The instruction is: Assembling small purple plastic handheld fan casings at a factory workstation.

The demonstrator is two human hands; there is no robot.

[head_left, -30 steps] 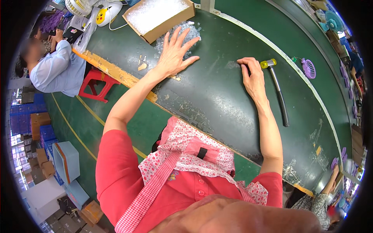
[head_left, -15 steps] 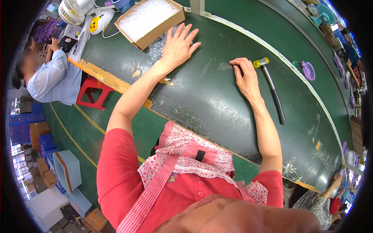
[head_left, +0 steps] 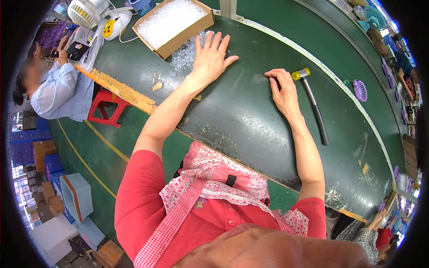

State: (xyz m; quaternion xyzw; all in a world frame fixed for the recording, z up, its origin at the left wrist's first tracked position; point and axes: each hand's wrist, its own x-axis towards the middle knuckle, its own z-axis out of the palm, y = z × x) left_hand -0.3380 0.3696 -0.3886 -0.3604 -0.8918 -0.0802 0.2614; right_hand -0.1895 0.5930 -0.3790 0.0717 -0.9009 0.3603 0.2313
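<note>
A small heap of loose clear pieces (head_left: 182, 58) is seen on the counter (head_left: 241, 105), just beside the cardboard box (head_left: 191, 35). As far as can be judged, the work is only partly done: many pieces are gathered in the box, while this heap is left outside it. No finished article can be recognised near the hands.

The left hand (head_left: 209, 61) is placed palm down at the right edge of the heap. Its grip is spread, with fingers and thumb well apart, and nothing is seen clamped in it; what lies under the palm is hidden. The right hand (head_left: 284, 91) is rested on the counter with curled fingers. Its thumb is kept near the fingertips, but whether anything is pinched there cannot be told. Near it a yellow-headed mallet (head_left: 314, 105) is laid, not grasped.

The open box is filled almost to its rim with whitish, transparent pieces. Behind it a blue container (head_left: 142, 5) is partly cut off, so its contents cannot be told.
</note>
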